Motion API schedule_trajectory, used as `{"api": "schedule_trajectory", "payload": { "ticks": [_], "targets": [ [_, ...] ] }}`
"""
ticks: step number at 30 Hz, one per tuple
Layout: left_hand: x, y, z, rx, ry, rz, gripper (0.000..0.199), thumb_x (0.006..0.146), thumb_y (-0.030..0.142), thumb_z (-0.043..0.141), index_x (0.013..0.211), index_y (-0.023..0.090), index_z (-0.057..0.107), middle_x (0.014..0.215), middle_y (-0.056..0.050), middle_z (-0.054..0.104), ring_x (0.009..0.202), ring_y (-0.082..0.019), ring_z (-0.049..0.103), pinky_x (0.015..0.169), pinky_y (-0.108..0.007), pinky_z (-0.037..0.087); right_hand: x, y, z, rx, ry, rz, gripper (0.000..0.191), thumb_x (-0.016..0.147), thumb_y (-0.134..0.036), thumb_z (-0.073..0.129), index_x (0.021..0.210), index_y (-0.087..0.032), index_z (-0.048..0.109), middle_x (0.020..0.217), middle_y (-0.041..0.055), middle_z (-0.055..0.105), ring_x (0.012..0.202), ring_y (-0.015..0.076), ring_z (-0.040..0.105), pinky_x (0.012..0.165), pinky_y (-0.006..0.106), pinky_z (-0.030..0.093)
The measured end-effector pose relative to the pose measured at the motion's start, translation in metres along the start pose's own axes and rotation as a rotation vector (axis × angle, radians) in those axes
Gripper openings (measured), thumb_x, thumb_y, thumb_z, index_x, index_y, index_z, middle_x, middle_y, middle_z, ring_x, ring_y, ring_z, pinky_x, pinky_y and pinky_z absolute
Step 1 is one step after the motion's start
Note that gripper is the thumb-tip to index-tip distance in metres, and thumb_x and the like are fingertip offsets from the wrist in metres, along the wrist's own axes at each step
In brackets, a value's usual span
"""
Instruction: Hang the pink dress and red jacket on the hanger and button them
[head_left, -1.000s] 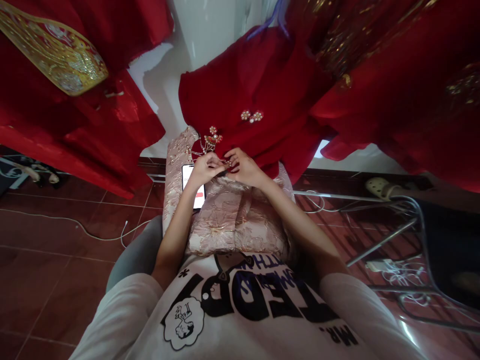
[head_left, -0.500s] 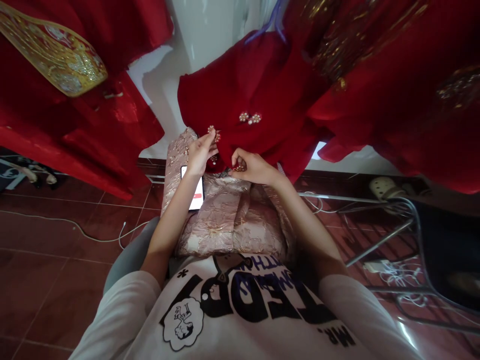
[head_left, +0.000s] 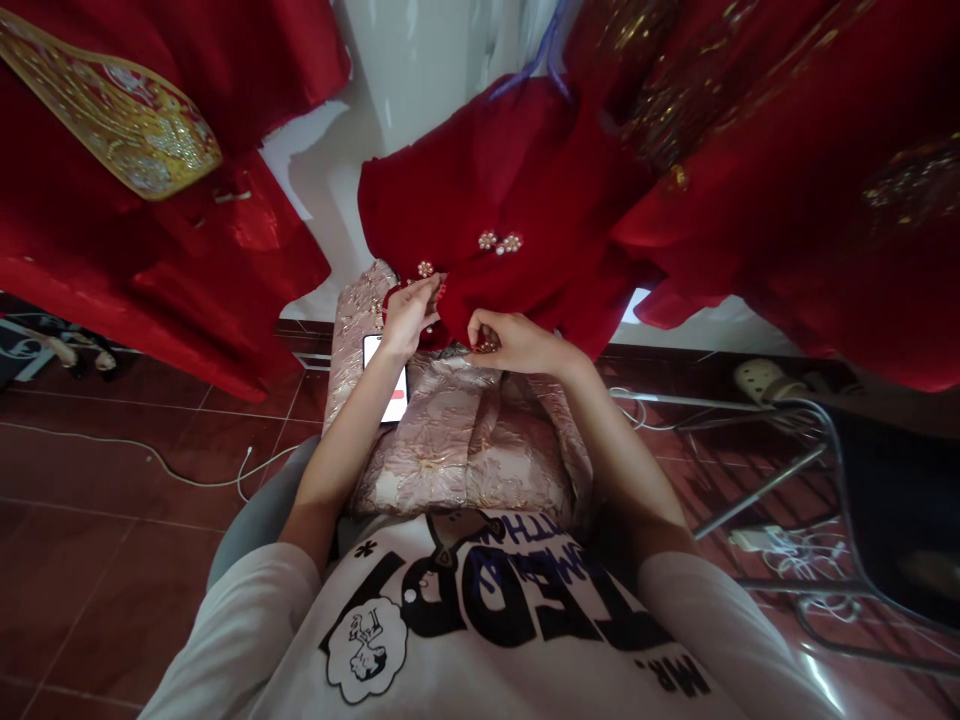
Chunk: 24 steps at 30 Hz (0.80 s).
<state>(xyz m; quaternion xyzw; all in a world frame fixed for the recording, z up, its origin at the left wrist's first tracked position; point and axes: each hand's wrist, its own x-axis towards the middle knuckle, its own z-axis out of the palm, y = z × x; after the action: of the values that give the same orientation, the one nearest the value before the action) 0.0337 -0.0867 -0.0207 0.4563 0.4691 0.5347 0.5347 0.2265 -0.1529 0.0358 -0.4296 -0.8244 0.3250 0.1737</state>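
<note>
A red garment (head_left: 480,170) hangs in front of me, its lower part reaching over the brocade bundle on my lap. My left hand (head_left: 411,315) is closed in a pinch on the red cloth, just below a pearl-like flower ornament (head_left: 425,268); the fingertips hide part of it. My right hand (head_left: 521,343) has thumb and forefinger curled round a small gold beaded flower ornament (head_left: 487,345), largely covered by the fingers. A pair of flower clasps (head_left: 500,243) sits on the garment above both hands.
Pink-gold brocade fabric (head_left: 457,460) lies on my lap, with a lit phone (head_left: 394,395) at its left. Other red garments hang left (head_left: 285,250) and right (head_left: 750,230). A metal-framed chair (head_left: 900,480), white cables (head_left: 806,555) and a clog (head_left: 765,380) are at the right.
My left hand has moved slightly down and right, its fingertips now below the flower ornament they held before. The right hand has shifted slightly right, still closed on its ornament.
</note>
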Motion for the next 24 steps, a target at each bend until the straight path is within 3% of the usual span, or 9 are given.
{"api": "schedule_trajectory", "payload": {
  "ticks": [2,4,8,12,16,24],
  "targets": [
    [-0.001,0.012,0.007,0.095,-0.075,0.106,0.021,0.102,0.036,0.070,0.094,0.017,0.074,0.103,-0.010,0.077,0.103,-0.023,0.074,0.091,-0.036,0.062,-0.002,0.001,-0.003,-0.016,-0.059,-0.001,0.019,0.078,-0.019,0.069,0.084,-0.021,0.052,0.080,-0.0007,0.059,0.074,0.0145,0.052,0.071,0.027,0.037],
    [0.001,0.028,0.017,0.197,-0.142,0.276,0.015,0.099,0.031,0.074,0.093,0.017,0.074,0.102,-0.009,0.076,0.107,-0.024,0.073,0.098,-0.037,0.059,-0.004,0.002,-0.005,-0.041,-0.112,0.009,0.017,0.076,-0.016,0.068,0.083,-0.021,0.053,0.080,-0.0005,0.060,0.074,0.0145,0.053,0.070,0.027,0.037],
    [0.014,0.059,0.036,0.414,-0.265,0.563,0.009,0.093,0.020,0.078,0.101,0.018,0.073,0.114,-0.010,0.068,0.117,-0.028,0.066,0.105,-0.041,0.053,-0.008,0.000,-0.009,-0.087,-0.171,0.050,0.019,0.073,-0.013,0.070,0.081,-0.020,0.054,0.077,-0.0005,0.061,0.070,0.0144,0.053,0.068,0.027,0.037],
    [0.032,0.070,0.050,0.627,-0.337,0.749,0.013,0.090,0.022,0.078,0.099,0.018,0.070,0.123,-0.014,0.059,0.134,-0.039,0.051,0.114,-0.051,0.043,-0.010,-0.001,-0.011,-0.092,-0.186,0.040,0.020,0.074,-0.012,0.071,0.079,-0.021,0.054,0.076,0.0002,0.063,0.070,0.0144,0.055,0.067,0.027,0.038],
    [0.043,0.070,0.061,0.738,-0.363,0.825,0.014,0.093,0.028,0.074,0.091,0.016,0.067,0.119,-0.016,0.057,0.140,-0.045,0.041,0.119,-0.059,0.034,-0.012,0.000,-0.013,-0.096,-0.179,0.039,0.020,0.075,-0.013,0.072,0.080,-0.021,0.055,0.076,0.0006,0.063,0.072,0.0157,0.057,0.069,0.028,0.039],
    [0.044,0.067,0.060,0.794,-0.339,0.888,0.015,0.089,0.023,0.077,0.096,0.015,0.067,0.114,-0.016,0.061,0.137,-0.045,0.045,0.123,-0.065,0.023,-0.016,0.001,-0.019,-0.107,-0.187,0.046,0.018,0.076,-0.013,0.071,0.078,-0.020,0.055,0.076,0.0006,0.063,0.067,0.0136,0.053,0.066,0.028,0.038]
  ]
}}
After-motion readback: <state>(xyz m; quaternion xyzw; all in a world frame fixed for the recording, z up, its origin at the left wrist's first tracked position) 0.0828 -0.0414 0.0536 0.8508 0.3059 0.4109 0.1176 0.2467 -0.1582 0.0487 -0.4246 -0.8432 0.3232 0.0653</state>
